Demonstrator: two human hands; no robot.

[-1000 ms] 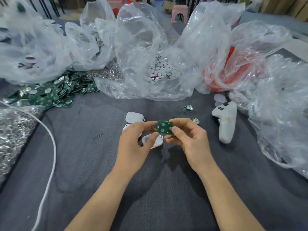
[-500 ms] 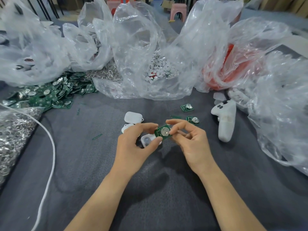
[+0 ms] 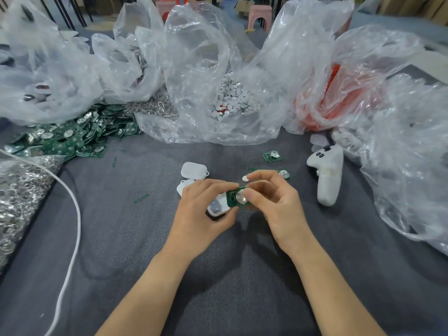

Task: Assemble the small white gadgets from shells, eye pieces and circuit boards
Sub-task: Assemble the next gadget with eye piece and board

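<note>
Showing an early stage of assembly: bulk stock — the heap of circuit boards [image 3: 72,139] and the bag of eye pieces [image 3: 232,100] — lies at the far side, two loose shells [image 3: 194,170] nearer. The left hand [image 3: 201,214] grips a white shell [image 3: 217,207]; the right hand [image 3: 278,207] pinches a circuit board [image 3: 234,198] against it, seemingly unseated. Seating and closing are judged still to do.

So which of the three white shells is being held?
The nearest shell, gripped in the left hand by the green board; the other two lie on the cloth.
</note>
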